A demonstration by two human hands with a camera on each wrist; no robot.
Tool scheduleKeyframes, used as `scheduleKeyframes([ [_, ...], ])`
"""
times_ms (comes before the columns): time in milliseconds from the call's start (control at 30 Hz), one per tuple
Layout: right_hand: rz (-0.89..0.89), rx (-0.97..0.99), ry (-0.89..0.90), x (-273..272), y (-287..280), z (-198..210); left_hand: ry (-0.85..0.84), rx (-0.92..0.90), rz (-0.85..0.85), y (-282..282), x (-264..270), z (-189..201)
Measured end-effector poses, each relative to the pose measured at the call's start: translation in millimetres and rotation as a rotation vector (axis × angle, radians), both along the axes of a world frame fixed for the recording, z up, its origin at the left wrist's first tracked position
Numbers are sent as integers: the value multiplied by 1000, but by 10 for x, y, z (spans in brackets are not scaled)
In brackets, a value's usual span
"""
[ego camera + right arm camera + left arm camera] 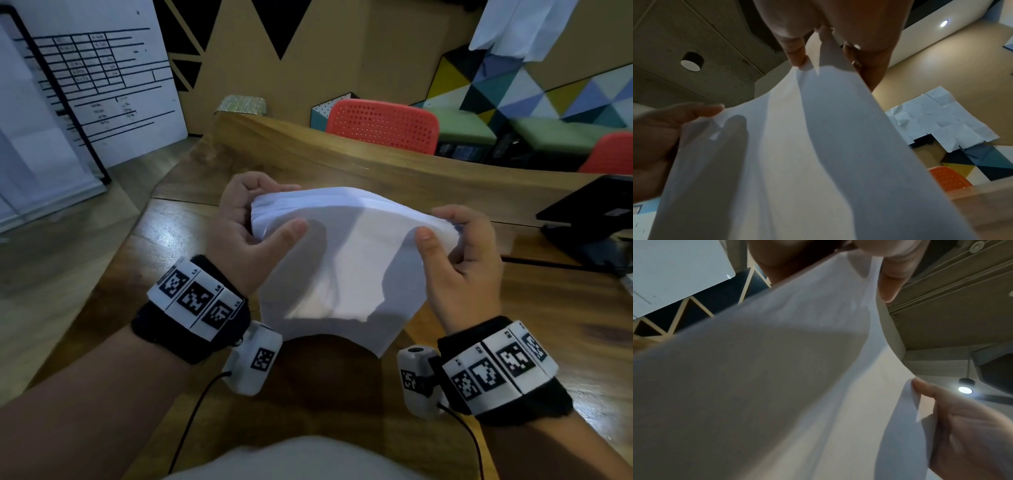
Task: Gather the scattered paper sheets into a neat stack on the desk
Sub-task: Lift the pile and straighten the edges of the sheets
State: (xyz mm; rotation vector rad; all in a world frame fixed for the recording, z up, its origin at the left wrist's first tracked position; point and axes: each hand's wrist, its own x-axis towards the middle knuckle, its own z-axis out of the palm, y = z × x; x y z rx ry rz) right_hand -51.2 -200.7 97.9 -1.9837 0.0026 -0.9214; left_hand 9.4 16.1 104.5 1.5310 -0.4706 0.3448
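Observation:
A bundle of white paper sheets is held up above the wooden desk, bowed in the middle. My left hand grips its left edge, thumb on the near face and fingers curled behind. My right hand grips the right edge the same way. The lower edge of the sheets hangs just over the desk top. In the left wrist view the paper sheets fill the frame, with my left hand at the top and my right hand low right. The right wrist view shows the paper sheets pinched by my right hand.
A black device on a stand sits at the desk's right edge with a cable running left. Red perforated chairs stand behind the desk's raised back ledge. A whiteboard stands on the floor to the left.

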Motion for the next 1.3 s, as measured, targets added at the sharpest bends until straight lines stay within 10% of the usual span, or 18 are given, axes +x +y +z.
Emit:
scheduleKeyframes([
  [467,203,638,126,41,44,102,168,-265,131,-88,31,96],
  [867,372,663,143,72,6,-17,144,-158,-60,-28,-4,-69],
  [1133,260,666,10,11,129,110,-2,-94,105,-81,-168,58],
  [1300,203,650,153,82,137,-4,225,-75,54,-47,-49,-28],
])
